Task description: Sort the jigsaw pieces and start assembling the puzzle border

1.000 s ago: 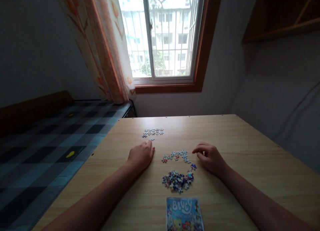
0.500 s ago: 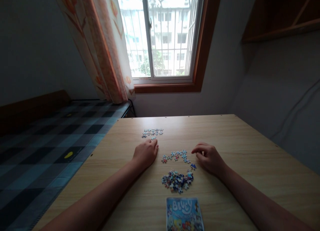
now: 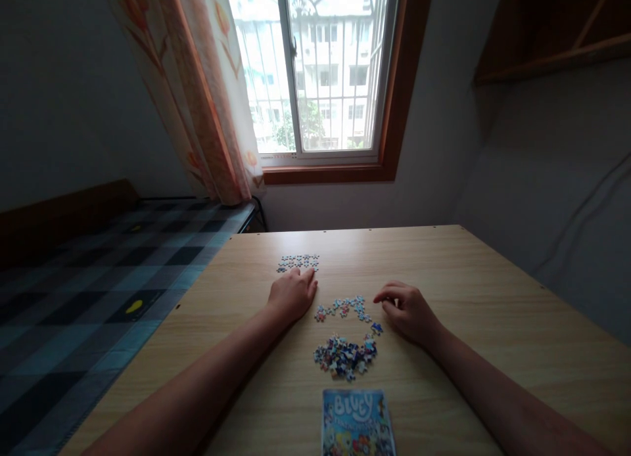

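My left hand [image 3: 293, 294] lies palm down at the near edge of small jigsaw pieces [image 3: 298, 259] set out in rows at the far left of the table. Its fingers reach forward and apart, the tips over the nearest row; any piece beneath them is hidden. My right hand [image 3: 407, 311] rests on its side, fingers loosely curled and a gap between index finger and thumb, nothing seen in it. Left of it lies a loose arc of pieces [image 3: 359, 306] with a dark blue piece [image 3: 376, 328]. A heap of mixed pieces [image 3: 345, 357] sits nearer me.
A blue box or card marked "Bluey" [image 3: 357, 422] lies at the near side of the wooden table [image 3: 444, 265]. To the left is a bed with a checked cover [image 3: 162, 259]. Beyond the table are a window [image 3: 335, 81] and a flowered curtain [image 3: 197, 101].
My left hand has moved forward and right, and its fingertips now cover the spot where a single piece showed before. The right hand stays in place. The view has shifted slightly.
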Demonstrator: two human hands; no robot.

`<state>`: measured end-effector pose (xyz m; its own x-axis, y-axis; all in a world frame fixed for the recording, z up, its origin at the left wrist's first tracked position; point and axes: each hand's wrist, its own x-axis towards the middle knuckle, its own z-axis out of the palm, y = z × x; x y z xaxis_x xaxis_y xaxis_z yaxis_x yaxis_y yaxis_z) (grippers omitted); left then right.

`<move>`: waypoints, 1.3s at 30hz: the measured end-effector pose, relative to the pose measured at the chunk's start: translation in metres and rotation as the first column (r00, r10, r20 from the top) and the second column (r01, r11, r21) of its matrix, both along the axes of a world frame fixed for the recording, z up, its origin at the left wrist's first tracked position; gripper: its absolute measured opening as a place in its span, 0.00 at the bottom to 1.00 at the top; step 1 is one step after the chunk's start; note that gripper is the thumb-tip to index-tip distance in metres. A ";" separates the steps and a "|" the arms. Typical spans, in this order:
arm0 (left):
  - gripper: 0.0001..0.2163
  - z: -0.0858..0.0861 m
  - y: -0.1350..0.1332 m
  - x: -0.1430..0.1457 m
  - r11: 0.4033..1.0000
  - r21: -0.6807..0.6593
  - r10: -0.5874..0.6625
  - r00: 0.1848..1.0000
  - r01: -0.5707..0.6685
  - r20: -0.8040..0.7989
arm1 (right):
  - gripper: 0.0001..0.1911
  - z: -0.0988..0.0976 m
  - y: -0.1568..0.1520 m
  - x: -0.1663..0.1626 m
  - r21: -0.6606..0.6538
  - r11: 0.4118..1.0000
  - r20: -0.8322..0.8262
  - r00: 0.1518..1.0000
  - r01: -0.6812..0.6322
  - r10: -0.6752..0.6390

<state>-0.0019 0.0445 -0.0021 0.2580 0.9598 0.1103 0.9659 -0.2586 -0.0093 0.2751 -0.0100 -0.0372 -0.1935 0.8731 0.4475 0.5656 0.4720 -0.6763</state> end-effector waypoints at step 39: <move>0.14 -0.009 -0.001 -0.004 0.935 0.041 -0.354 0.923 0.352 0.151 | 0.15 0.020 -0.015 0.029 -0.075 0.993 0.324 0.939 -0.096 0.115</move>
<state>-0.0056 0.0436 -0.0108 0.5591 0.8077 0.1869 0.8018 -0.5842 0.1259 0.3043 -0.0251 -0.0167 -0.4132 0.8618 0.2942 0.7089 0.5072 -0.4901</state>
